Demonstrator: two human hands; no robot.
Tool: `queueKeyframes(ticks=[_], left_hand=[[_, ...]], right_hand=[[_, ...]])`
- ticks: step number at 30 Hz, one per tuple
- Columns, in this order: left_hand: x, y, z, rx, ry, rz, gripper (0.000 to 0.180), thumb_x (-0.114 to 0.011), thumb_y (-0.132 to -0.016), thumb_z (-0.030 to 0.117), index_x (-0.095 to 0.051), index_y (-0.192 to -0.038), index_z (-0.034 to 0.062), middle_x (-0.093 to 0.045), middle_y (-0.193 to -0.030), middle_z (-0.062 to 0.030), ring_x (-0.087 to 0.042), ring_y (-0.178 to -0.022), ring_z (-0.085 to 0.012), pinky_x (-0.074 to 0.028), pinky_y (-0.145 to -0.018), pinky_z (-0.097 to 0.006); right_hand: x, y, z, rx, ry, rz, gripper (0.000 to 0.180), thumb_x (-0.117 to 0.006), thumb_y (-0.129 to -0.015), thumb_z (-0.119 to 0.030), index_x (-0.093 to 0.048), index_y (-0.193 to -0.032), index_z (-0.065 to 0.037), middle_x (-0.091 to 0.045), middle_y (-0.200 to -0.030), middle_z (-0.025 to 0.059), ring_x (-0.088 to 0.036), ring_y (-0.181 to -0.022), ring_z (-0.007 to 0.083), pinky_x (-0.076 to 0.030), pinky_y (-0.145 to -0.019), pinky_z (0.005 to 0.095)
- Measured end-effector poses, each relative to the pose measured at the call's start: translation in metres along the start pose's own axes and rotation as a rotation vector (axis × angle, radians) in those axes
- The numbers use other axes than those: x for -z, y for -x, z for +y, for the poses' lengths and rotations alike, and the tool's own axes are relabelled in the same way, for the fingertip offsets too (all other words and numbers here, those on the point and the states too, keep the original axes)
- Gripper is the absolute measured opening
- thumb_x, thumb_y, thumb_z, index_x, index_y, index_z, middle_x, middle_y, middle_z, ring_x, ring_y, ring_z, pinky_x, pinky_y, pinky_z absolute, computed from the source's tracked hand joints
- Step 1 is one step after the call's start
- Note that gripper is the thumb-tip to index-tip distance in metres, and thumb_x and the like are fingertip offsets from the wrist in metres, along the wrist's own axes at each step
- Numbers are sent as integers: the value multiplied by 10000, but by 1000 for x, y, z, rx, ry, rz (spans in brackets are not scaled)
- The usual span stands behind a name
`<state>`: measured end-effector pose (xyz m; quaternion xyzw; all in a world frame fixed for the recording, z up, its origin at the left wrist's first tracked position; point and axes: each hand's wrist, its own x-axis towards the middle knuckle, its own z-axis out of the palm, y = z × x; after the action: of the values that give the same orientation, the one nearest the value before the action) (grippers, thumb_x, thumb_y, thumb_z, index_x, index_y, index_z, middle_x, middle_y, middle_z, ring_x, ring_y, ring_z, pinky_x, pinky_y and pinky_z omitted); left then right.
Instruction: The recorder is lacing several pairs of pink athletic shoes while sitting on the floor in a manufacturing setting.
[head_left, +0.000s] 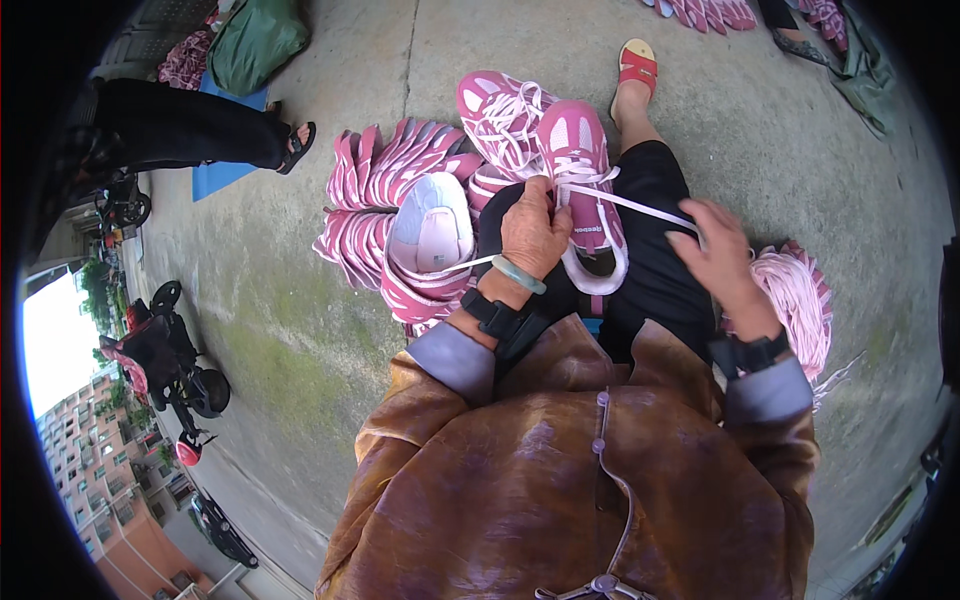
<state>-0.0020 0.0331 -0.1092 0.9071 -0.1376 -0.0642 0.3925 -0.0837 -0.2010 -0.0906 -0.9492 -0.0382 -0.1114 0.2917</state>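
Observation:
A pink sneaker upper (573,130) with white mesh on its toe lies across my lap, toe pointing away. My left hand (535,230) grips its left edge beside the eyelets, thumb and fingers closed; a white lace also trails from under the wrist. From the eyelets a white shoelace (640,208) runs taut to the right. My right hand (722,258) has the lace's far part at its fingers, slightly blurred, above my right thigh. Beyond the left knee rests another pink sneaker upper (500,112) with white laces threaded loosely through it.
Rows of stacked pink uppers (375,185) lie to my left, near a single upper (432,235) with its pale lining showing. A bundle of pale pink laces (790,295) sits by my right thigh. Another person's leg (190,122) and a green sack (258,45) are at the far left.

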Motion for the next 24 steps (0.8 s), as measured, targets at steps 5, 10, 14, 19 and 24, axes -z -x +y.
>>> queueKeyframes(ticks=[5,10,14,19,24], left_hand=[[-7,2,-13,-163,-98,48,275,-522,-686,37,-427,-943,21,-558,-711,-200,-557,-657,-387,-443,-576,-458],[-9,-1,-13,-196,-123,42,261,-514,-670,11,-445,-921,19,-561,-723,-203,-560,-667,-381,-449,-582,-450],[-11,-4,-21,-183,-156,6,280,-519,-655,3,-450,-926,20,-565,-734,-200,-563,-675,-378,-453,-596,-444],[-17,-4,-23,-212,-200,-47,314,-528,-637,14,-462,-944,27,-572,-749,-197,-567,-685,-374,-456,-620,-445],[-13,-3,-9,-169,-150,-23,328,-526,-647,48,-475,-970,31,-565,-779,-189,-563,-716,-372,-457,-630,-437]], right_hand=[[-43,-47,-58,-67,120,-281,698,-667,-592,-340,-412,-1128,29,-554,-960,140,-516,-941,281,-357,-757,365],[-75,-51,-40,-110,67,-265,548,-600,-613,-141,-411,-1090,52,-564,-918,194,-570,-849,311,-419,-709,395],[-70,-42,-35,-123,-42,-172,590,-544,-618,-61,-357,-1164,58,-534,-1010,236,-545,-891,362,-431,-787,398],[-76,-29,-35,-80,18,-71,572,-535,-618,-47,-364,-1152,69,-542,-973,227,-551,-874,351,-436,-781,395],[-81,-28,-35,-55,27,-10,555,-532,-618,-45,-374,-1135,80,-559,-902,215,-567,-822,338,-456,-741,383]])
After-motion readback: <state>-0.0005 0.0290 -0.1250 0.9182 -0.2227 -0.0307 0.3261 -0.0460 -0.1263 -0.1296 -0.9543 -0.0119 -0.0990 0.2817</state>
